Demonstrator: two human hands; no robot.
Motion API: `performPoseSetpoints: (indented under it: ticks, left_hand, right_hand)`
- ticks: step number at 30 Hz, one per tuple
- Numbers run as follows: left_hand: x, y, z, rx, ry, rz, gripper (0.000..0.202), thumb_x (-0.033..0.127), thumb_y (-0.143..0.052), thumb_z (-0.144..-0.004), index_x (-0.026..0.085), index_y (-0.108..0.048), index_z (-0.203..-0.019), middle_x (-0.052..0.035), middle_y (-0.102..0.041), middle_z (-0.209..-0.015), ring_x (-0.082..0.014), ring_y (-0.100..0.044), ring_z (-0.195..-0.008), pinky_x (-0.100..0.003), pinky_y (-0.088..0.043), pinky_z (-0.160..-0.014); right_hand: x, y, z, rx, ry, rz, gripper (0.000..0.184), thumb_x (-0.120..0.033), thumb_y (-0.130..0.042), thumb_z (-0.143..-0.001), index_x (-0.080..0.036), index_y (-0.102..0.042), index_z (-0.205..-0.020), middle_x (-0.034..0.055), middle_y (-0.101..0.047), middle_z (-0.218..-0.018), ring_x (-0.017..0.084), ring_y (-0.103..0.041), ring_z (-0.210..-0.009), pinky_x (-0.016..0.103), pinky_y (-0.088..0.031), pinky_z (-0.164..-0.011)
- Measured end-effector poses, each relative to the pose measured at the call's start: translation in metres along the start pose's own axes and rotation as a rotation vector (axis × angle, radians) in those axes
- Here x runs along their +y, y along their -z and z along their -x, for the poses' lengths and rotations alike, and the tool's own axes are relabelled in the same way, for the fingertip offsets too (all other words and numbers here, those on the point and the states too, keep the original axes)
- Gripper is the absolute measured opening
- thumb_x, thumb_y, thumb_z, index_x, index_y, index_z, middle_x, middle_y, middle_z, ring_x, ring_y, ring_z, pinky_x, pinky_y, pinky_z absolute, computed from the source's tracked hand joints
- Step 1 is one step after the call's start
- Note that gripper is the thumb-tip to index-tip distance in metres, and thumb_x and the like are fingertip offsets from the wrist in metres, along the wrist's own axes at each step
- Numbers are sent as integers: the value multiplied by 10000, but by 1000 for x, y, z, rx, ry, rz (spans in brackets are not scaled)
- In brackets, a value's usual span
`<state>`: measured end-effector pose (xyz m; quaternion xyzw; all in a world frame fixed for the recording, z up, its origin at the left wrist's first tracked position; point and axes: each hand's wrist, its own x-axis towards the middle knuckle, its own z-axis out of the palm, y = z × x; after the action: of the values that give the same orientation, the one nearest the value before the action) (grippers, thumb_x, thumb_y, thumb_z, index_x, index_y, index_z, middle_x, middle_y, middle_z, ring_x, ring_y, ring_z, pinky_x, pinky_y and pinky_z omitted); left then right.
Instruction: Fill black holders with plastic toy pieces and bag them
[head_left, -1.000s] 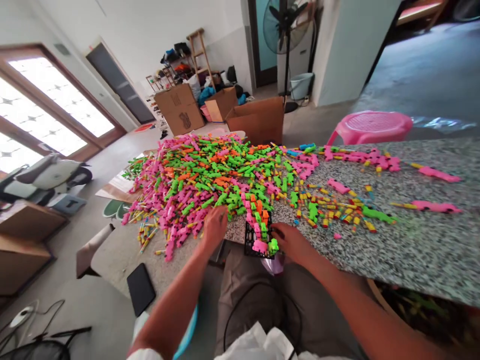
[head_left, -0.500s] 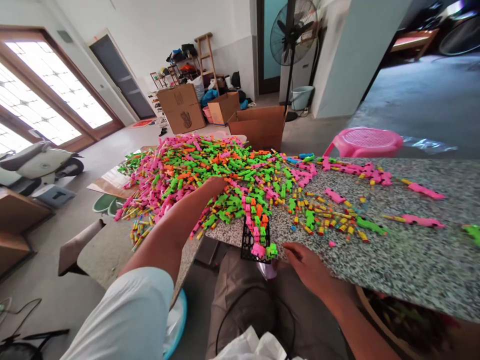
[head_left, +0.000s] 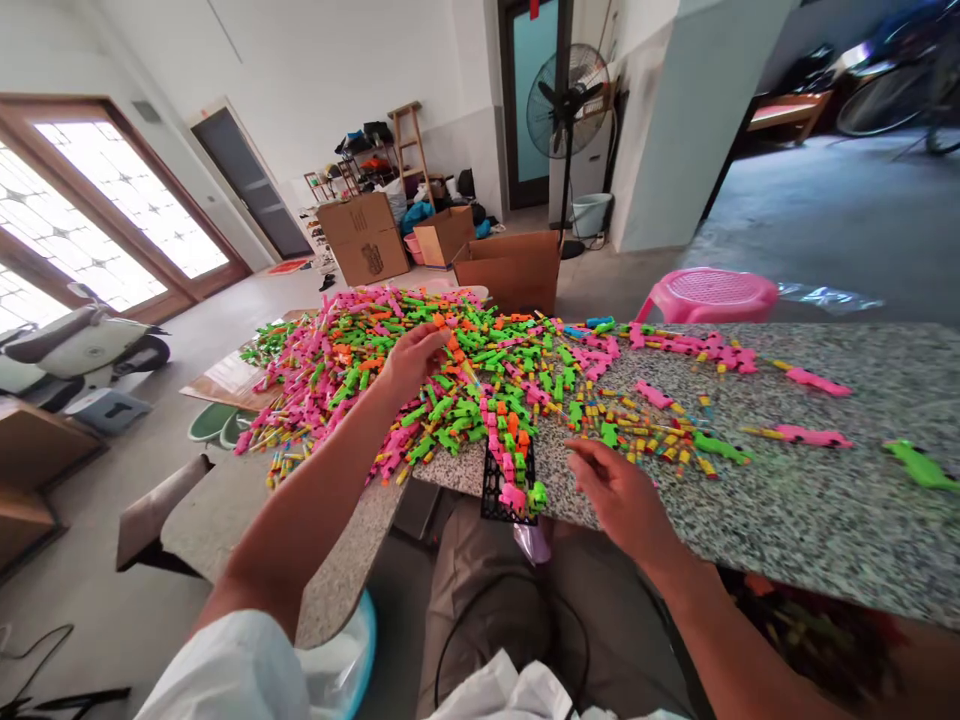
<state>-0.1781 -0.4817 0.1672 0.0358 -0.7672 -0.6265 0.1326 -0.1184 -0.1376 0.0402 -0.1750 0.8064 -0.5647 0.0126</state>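
Note:
A big heap of pink, green and orange plastic pieces (head_left: pixel 360 350) covers the left part of a speckled stone table (head_left: pixel 787 500). My left hand (head_left: pixel 411 358) is raised over the heap, fingers curled round an orange plastic piece (head_left: pixel 453 349). A black grid tray (head_left: pixel 508 478) lies at the near table edge with several pink, green and orange pieces standing in it. My right hand (head_left: pixel 615 490) hovers just right of the tray, fingers loosely stretched toward it, with nothing seen in it. Small yellow pins (head_left: pixel 660 435) lie scattered beyond that hand.
Loose pink pieces (head_left: pixel 814 436) and a green one (head_left: pixel 919 465) lie on the table's right part. A pink stool (head_left: pixel 709 292), cardboard boxes (head_left: pixel 514 265), a standing fan (head_left: pixel 568 100) and a scooter (head_left: pixel 82 345) stand around. A blue-rimmed tub (head_left: pixel 352 655) sits by my left knee.
My left hand reached from the table edge into the heap and now lifts with an orange piece. My right hand left the tray and rose slightly to its right.

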Motion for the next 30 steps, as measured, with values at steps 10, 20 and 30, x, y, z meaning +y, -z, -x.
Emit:
performPoseSetpoints:
  ticks: [10,20,30]
  left_hand:
    - [17,-87,142,-296,-16,241,471,428,-857,-818,189,-711,-1197,-38,-724,-966,-69,-598,-668,-168,-446,-554]
    - [-120,-53,169,134,-64,-400,303,433,-638,-979,196,-732,-1142,-71,-759,-1055,-174,-705,-906,-277,-571,-752]
    - [-210,-73,190,-153,-348,-716,424,282,-607,-976,227,-617,-1397,-133,-604,-1476,-272,-548,-1421,-505,-460,-1205]
  right_hand:
    - [-76,-1,14,-265,298,246,209,-362,-620,-1001,-195,-736,-952,7,-674,-811,142,-577,-743,255,-383,-707]
    - [52,-20,-4,-235,-231,91,243,-310,-588,-948,-153,-686,-790,-4,-620,-612,145,-529,-600,257,-314,-591]
    - [77,-55,-8,-388,-82,268,217,-347,-583,-996,-178,-718,-1011,58,-759,-923,197,-675,-866,257,-344,-665]
